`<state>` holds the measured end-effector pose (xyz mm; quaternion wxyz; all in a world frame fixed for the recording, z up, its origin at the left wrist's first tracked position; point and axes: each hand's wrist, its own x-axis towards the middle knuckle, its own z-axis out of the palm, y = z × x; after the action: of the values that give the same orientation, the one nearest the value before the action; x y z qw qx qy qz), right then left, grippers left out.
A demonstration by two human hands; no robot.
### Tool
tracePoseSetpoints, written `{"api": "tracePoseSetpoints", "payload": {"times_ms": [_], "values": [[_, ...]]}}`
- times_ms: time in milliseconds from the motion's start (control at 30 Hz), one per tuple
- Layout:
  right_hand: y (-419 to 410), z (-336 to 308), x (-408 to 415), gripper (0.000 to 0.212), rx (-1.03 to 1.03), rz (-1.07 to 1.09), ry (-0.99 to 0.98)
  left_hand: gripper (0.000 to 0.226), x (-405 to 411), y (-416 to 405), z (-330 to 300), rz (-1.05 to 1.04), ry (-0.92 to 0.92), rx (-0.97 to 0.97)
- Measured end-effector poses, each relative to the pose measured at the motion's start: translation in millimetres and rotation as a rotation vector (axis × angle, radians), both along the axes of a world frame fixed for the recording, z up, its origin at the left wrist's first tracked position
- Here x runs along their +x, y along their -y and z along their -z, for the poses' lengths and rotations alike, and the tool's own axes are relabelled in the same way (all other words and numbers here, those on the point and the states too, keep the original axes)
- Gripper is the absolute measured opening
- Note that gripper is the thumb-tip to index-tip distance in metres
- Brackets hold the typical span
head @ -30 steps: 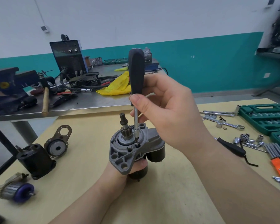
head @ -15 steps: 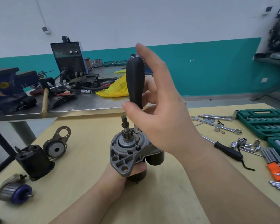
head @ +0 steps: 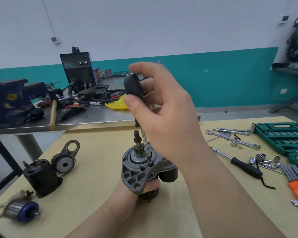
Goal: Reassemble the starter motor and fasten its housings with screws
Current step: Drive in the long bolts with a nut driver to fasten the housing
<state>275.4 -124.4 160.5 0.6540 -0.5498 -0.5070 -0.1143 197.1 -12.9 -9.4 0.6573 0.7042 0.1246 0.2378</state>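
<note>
Pale yellow wood forms the work table, and the grey cast-aluminium starter motor stands upright near its middle, well in from every edge. The left hand grips the motor's dark lower body from below. The right hand pinches the black handle of one screwdriver, whose steel shaft stands nearly vertical with its tip in a screw on the housing's top face. Bare table lies open in front of the motor and to its left, up to three loose parts: a black cylindrical casing, a round end plate and a blue-capped armature. Two green socket cases crowd the right edge.
</note>
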Motion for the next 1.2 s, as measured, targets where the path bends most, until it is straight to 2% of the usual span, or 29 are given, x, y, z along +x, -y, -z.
{"api": "tracePoseSetpoints", "payload": {"times_ms": [33,133,300,367,533,600,667,700,767,800,867,967,1000,1067,1200], "values": [[-2.3,1.2,-2.0,0.04,0.004,0.06,0.033,0.059,1.9,-0.8,-0.4,-0.006,0.02,-0.013],[-6.7,4.7,-6.4,0.043,0.021,0.146,0.104,0.056,6.4,0.0,0.2,-0.009,0.04,-0.064],[-2.7,6.5,-4.2,0.035,0.065,-0.032,-0.014,0.029,6.3,1.5,-0.8,-0.05,-0.035,0.129],[0.5,9.4,-1.1,0.035,0.054,-0.111,-0.05,0.034,5.1,2.2,-3.4,-0.051,-0.028,0.169],[3.6,12.0,2.0,0.051,0.076,-0.04,0.003,0.047,5.1,3.2,-2.5,-0.1,-0.033,0.007],[3.8,13.3,3.9,0.054,0.085,-0.02,0.014,0.05,6.9,3.3,-4.9,-0.086,-0.026,0.05],[4.1,13.5,4.5,0.049,0.075,-0.017,0.013,0.069,6.6,4.8,-10.1,-0.107,-0.027,0.145],[4.1,13.4,4.1,0.047,0.066,-0.036,0.002,0.068,5.4,3.9,-9.2,-0.104,-0.043,0.148],[4.0,14.4,3.4,0.042,0.055,-0.102,-0.031,0.046,-0.9,3.5,-5.3,-0.083,-0.072,0.131],[3.9,15.3,3.4,0.041,0.053,-0.138,-0.055,0.042,-4.7,4.5,-4.1,-0.069,-0.092,0.11],[4.0,15.6,3.6,0.046,0.053,-0.162,-0.087,0.05,-11.3,5.8,-2.8,-0.068,-0.121,0.098],[4.3,14.8,4.7,0.061,0.063,-0.124,-0.085,0.044,-5.6,7.5,-7.8,-0.116,-0.1,0.115],[4.0,15.1,5.4,0.064,0.062,-0.115,-0.088,0.049,-1.4,8.0,-10.2,-0.137,-0.09,0.124],[2.7,16.0,6.9,0.062,0.054,-0.087,-0.094,0.059,6.2,9.2,-14.0,-0.139,-0.109,0.12],[1.6,17.3,7.3,0.055,0.064,-0.078,-0.101,0.053,8.3,8.8,-15.8,-0.114,-0.152,0.102]]}}
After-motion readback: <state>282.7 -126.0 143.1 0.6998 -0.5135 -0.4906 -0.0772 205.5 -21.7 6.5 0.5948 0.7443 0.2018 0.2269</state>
